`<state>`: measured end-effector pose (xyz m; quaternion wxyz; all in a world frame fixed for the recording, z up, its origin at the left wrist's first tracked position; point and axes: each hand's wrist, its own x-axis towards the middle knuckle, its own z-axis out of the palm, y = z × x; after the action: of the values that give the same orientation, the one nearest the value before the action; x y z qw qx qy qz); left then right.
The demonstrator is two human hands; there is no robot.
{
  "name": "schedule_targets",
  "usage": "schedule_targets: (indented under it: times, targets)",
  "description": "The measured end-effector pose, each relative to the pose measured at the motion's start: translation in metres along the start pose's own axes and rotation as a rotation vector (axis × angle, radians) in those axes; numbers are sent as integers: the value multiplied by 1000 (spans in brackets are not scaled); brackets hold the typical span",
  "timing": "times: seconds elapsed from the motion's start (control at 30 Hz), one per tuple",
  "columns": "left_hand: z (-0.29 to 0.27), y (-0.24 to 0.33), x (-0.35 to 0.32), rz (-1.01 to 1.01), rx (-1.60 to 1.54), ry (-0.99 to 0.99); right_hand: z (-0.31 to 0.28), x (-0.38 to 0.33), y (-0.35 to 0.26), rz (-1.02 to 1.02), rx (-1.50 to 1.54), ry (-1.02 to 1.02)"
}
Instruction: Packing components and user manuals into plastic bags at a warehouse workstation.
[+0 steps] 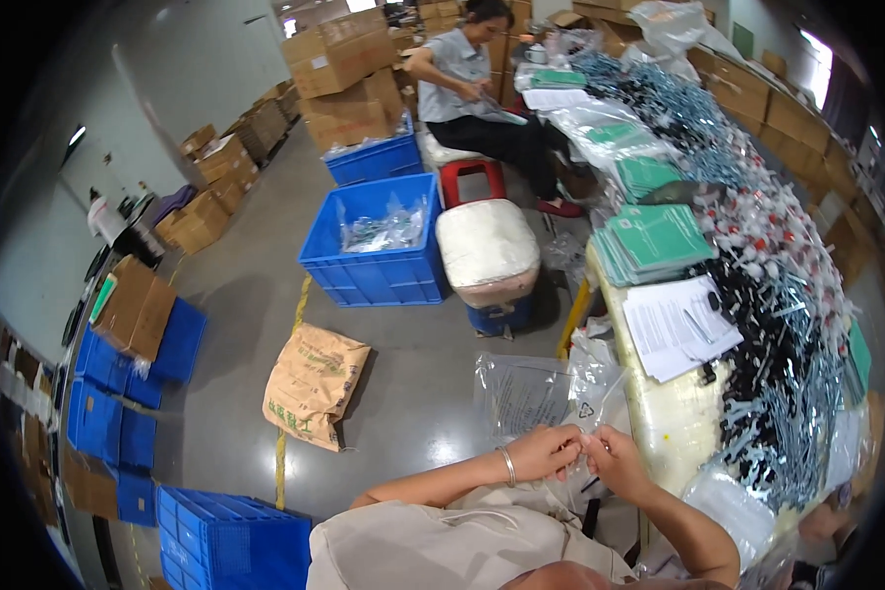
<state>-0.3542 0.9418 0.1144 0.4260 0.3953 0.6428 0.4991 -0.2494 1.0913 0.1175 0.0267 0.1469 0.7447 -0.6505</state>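
Observation:
My left hand [549, 452] and my right hand [615, 462] meet in front of my body, fingers closed in a pinch. Between them they hold a clear plastic bag [523, 391] with printing on it, which spreads out beyond my fingers. Whether anything small sits inside the pinch is hidden. To the right, the worktable [664, 418] carries a stack of printed papers [680, 326] with a pen on top. Beyond lie green booklets in clear sleeves [659, 238]. Heaps of grey-blue metal parts [777, 433] and black parts [747, 344] cover its far side.
A blue crate [374, 280] with bagged parts stands ahead, beside a wrapped white stool [487, 241]. A brown paper sack [315, 383] lies on the floor. Another blue crate [231, 536] is at lower left. A seated person [462, 84] works at the table's far end.

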Motion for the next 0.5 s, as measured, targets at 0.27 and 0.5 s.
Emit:
schedule_targets:
  times: [0.27, 0.5]
  targets:
    - [8, -18, 19, 145, 611, 250, -2, -20, 7, -131, -153, 141]
    - [6, 8, 19, 292, 376, 219, -8, -36, 9, 88, 49, 84]
